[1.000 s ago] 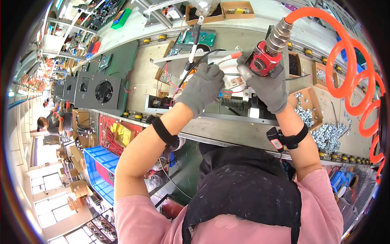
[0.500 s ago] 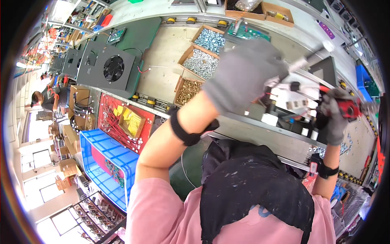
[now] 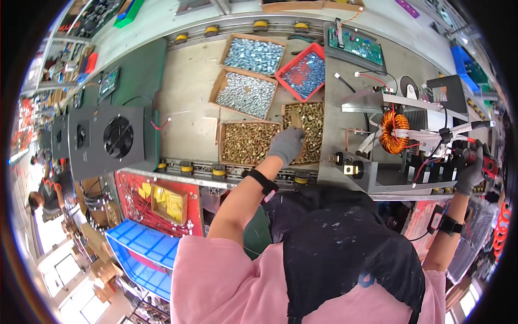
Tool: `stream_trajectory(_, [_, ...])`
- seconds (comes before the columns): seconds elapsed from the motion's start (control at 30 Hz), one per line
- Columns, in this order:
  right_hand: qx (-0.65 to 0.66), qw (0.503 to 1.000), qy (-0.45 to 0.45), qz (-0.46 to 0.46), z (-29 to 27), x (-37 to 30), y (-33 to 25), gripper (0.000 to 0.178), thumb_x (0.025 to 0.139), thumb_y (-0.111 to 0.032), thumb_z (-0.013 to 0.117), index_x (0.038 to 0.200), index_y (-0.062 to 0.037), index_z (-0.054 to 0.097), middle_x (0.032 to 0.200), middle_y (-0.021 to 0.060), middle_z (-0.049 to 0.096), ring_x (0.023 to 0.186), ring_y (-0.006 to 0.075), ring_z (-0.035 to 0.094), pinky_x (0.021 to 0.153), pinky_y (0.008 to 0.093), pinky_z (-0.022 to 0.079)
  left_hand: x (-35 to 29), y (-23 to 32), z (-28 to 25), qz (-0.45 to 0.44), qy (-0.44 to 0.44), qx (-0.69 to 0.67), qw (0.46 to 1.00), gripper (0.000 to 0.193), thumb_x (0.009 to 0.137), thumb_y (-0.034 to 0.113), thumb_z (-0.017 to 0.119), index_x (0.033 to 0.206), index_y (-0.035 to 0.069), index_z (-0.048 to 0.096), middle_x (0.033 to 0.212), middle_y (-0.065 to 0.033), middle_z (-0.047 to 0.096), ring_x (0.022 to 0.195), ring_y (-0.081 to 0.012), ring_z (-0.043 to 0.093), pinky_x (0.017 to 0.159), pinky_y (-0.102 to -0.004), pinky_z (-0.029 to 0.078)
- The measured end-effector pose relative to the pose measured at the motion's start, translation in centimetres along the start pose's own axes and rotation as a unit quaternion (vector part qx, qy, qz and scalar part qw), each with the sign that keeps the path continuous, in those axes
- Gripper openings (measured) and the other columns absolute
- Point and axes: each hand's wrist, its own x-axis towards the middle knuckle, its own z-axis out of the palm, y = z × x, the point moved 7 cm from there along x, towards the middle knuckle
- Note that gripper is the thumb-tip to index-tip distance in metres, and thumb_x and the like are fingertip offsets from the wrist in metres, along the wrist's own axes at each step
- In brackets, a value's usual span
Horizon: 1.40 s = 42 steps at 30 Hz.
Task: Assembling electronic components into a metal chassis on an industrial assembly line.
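Brass-coloured fasteners point(image 3: 312, 120) lay right under your left hand point(image 3: 286, 146), its grip impossible to tell, and there, beside the metal chassis point(image 3: 386, 177), your right hand point(image 3: 470, 171) was clenched round the red tool point(image 3: 490, 164)!

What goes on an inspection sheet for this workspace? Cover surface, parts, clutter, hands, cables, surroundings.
Surface: bench carrying silver fasteners in a box and a red tray of small bluish parts.
Parts: brass-coloured fasteners in two boxes; red tool; open chassis with copper-coloured coil.
Clutter: tangled red wires at left, below the bench edge.
Hands: left hand at the brass-coloured fasteners, grasp unclear; right hand on the red tool.
Cables: loose leads around the chassis; orange coiled hose at right.
Surroundings: co-worker far left; blue crate lower left.
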Motion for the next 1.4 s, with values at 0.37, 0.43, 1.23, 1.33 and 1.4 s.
stream_trajectory(0.37, [0.024, 0.998, -0.001, 0.053, -5.5, 2.0, 4.0, 0.045, 0.083, -0.004, 0.058, 0.127, -0.0095, 0.054, 0.115, 0.0034, 0.057, 0.094, 0.0114, 0.057, 0.080, 0.0254, 0.052, 2.2, 4.9, 4.5, 0.020, -0.055, 0.133, 0.989, 0.044, 0.075, 0.025, 0.068, 0.116, 0.015, 0.054, 0.121, -0.0155, 0.046, 0.110, -0.0342, 0.050, 0.089, -0.0448, 0.046])
stream_trajectory(0.43, [-0.024, 0.998, -0.009, -0.055, -4.1, 1.7, 1.4, 0.032, 0.089, -0.016, 0.055, 0.118, -0.0021, 0.056, 0.105, 0.0087, 0.060, 0.082, 0.0172, 0.062, 0.069, 0.0300, 0.056, 2.1, 3.5, 5.4, 0.004, -0.048, 0.139, 0.989, 0.039, 0.076, 0.023, 0.067, 0.112, 0.013, 0.057, 0.118, -0.0153, 0.048, 0.108, -0.0337, 0.052, 0.089, -0.0450, 0.046])
stream_trajectory(1.23, [0.490, 0.810, -0.263, -0.185, -2.9, -2.0, -16.0, 0.034, 0.080, -0.026, 0.059, 0.110, -0.0119, 0.051, 0.081, 0.0011, 0.039, 0.069, 0.0134, 0.042, 0.068, 0.0317, 0.036, -7.9, 40.1, -3.6, 0.037, -0.127, -0.636, 0.760, 0.031, 0.094, 0.034, 0.050, 0.105, 0.005, 0.050, 0.080, -0.0065, 0.055, 0.058, -0.0123, 0.051, 0.045, -0.0207, 0.038])
stream_trajectory(1.33, [0.508, 0.792, -0.270, -0.205, -4.6, -1.5, -15.5, 0.038, 0.085, -0.024, 0.060, 0.120, -0.0126, 0.049, 0.088, 0.0081, 0.048, 0.069, 0.0193, 0.052, 0.059, 0.0334, 0.049, -6.0, 43.5, -0.8, 0.099, -0.163, -0.468, 0.863, 0.049, 0.093, 0.051, 0.043, 0.099, 0.004, 0.056, 0.077, -0.0022, 0.058, 0.056, -0.0062, 0.052, 0.045, -0.0196, 0.039])
stream_trajectory(1.4, [0.508, 0.805, -0.253, -0.171, -5.6, -1.1, -13.6, 0.036, 0.085, -0.023, 0.061, 0.117, -0.0117, 0.049, 0.087, 0.0100, 0.051, 0.071, 0.0205, 0.054, 0.056, 0.0337, 0.049, -5.3, 44.4, 0.8, 0.058, -0.197, -0.521, 0.829, 0.052, 0.093, 0.053, 0.043, 0.095, 0.004, 0.058, 0.072, 0.0001, 0.056, 0.055, -0.0051, 0.050, 0.045, -0.0196, 0.038])
